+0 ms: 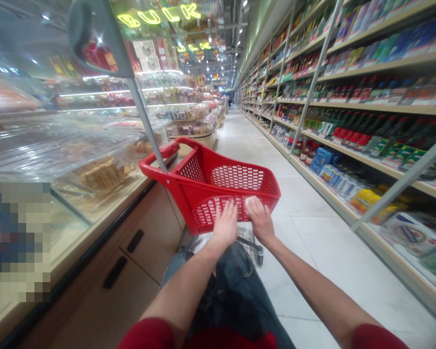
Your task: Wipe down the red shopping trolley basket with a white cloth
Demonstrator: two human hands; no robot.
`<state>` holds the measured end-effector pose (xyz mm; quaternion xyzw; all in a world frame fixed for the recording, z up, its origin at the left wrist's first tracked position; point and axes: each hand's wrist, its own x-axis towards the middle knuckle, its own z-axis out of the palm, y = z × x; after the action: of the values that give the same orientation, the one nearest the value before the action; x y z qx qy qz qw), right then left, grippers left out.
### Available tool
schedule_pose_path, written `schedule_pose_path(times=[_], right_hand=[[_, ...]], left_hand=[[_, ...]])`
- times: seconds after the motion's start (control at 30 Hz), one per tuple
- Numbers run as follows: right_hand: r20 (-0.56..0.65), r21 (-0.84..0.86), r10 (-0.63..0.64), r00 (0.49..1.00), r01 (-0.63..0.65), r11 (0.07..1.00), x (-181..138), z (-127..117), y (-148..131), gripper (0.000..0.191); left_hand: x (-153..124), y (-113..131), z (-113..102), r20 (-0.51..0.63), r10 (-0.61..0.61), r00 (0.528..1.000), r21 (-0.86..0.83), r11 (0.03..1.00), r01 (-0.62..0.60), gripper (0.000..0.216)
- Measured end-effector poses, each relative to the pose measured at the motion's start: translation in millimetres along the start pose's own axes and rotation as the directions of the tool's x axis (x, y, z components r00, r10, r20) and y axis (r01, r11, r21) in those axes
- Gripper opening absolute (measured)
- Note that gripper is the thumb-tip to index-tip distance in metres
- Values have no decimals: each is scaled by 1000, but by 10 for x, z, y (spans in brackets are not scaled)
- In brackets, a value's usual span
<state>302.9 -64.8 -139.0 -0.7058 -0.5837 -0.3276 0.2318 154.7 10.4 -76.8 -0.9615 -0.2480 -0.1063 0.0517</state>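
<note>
A red plastic shopping cart [218,182] stands tilted in front of me in a store aisle, and its basket looks empty. My left hand [225,224] rests on the cart's near rim with its fingers laid over the edge. Right beside it, my right hand [259,220] grips the same rim, fingers curled over it. Both hands sit close together at the middle of the rim. The cart's wheels [258,257] show below my hands.
A glass display counter [94,160] with wrapped baked goods runs along the left, with wooden cabinets [148,237] below it. Shelves [349,111] of bottles and packets line the right side. The white tiled aisle [247,140] stretches ahead. A pixelated patch covers the lower left.
</note>
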Motion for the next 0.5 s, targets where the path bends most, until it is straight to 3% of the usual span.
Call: schedule_pose_path(times=[0.1, 0.17, 0.37, 0.5], right_hand=[[-86, 4, 12, 996, -12, 1000, 311, -58, -59, 42], [-77, -6, 14, 997, -14, 1000, 399, -13, -91, 42], [105, -22, -45, 993, 48, 999, 46, 218, -154, 41], [80, 5, -76, 994, 76, 997, 83, 117, -269, 42]], left_hand=[[11, -56, -28, 2, -36, 999, 26, 999, 36, 60], [8, -90, -49, 1, -51, 999, 44, 998, 51, 60], [-39, -168, -38, -5, -39, 999, 79, 996, 39, 62], [-52, -243, -16, -15, -49, 999, 90, 995, 50, 64]])
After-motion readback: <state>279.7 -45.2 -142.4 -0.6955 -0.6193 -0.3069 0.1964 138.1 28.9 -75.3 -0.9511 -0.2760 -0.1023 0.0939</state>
